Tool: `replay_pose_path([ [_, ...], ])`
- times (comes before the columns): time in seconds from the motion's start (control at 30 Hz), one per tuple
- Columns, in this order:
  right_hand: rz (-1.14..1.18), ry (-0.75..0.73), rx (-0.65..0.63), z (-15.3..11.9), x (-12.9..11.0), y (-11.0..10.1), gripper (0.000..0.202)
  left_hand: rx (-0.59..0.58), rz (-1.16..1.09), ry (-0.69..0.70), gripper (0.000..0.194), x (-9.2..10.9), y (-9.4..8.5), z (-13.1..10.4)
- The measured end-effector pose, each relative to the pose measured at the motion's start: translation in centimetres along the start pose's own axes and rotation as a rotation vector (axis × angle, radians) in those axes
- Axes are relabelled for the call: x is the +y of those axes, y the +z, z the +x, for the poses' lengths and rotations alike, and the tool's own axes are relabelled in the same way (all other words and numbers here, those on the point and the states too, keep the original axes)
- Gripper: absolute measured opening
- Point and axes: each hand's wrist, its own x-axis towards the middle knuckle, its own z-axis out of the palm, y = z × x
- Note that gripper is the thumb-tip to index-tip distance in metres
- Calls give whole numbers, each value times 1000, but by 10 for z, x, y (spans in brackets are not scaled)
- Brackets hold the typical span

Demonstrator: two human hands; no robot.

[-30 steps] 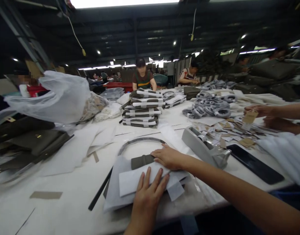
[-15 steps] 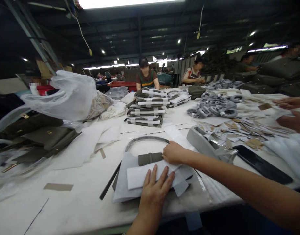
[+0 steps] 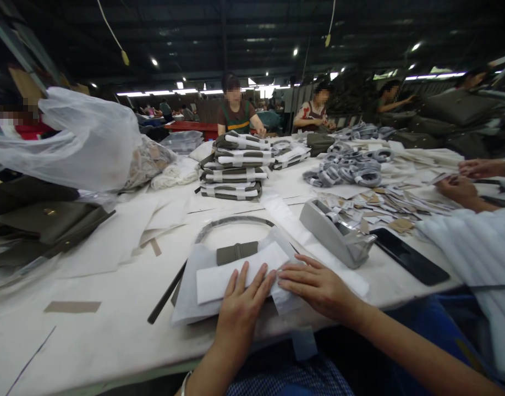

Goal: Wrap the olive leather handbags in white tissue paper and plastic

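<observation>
A grey-green bag wrapped in white paper (image 3: 231, 275) lies at the table's near edge. Its olive clasp piece (image 3: 237, 252) and curved grey handle (image 3: 231, 223) show above the wrap. My left hand (image 3: 244, 302) lies flat on the folded white paper, fingers spread. My right hand (image 3: 316, 283) rests beside it on the paper's right flap, fingers stretched leftward. Neither hand grips anything.
A grey tape dispenser (image 3: 335, 234) and a black phone (image 3: 409, 256) lie right of the wrap. Wrapped bags are stacked (image 3: 234, 170) mid-table, with coiled grey straps (image 3: 343, 168) and paper tags (image 3: 384, 206) beyond. A plastic sack (image 3: 87, 143) and dark bags (image 3: 42, 220) lie left. Another person's hands (image 3: 462, 187) work at right.
My right hand has drawn back from the clasp piece to the paper's right flap beside my left hand. The white sheet now lies folded across the bag.
</observation>
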Motion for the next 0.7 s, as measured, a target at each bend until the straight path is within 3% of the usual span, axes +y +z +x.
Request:
replay_pose_path([
  [0.07, -21, 3, 138, 1, -4, 8, 31, -25, 4, -9, 63, 0, 0, 1],
  [0.17, -20, 3, 206, 1, -9, 12, 28, -32, 17, -28, 65, 1, 3, 1],
  [0.43, -65, -48, 111, -27, -14, 10, 32, -140, -6, -53, 71, 3, -4, 4],
  [0.7, -86, -53, 183, -31, -7, 24, 29, -214, -124, -93, 85, 2, -14, 9],
])
